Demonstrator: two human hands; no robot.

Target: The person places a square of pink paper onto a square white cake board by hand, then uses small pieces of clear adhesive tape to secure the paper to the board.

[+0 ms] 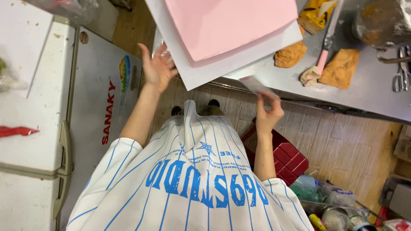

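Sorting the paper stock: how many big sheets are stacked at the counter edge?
2: a pink sheet on top and a white sheet beneath it, overhanging the metal counter; more may be hidden between.

Food-prep kitchen: steel counter [351, 92], chest freezer [38, 141], tongs [401, 70].

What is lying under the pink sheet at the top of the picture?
A larger white sheet lies directly under the pink sheet, showing along its lower edges. The metal counter continues beneath them; anything else there is covered.
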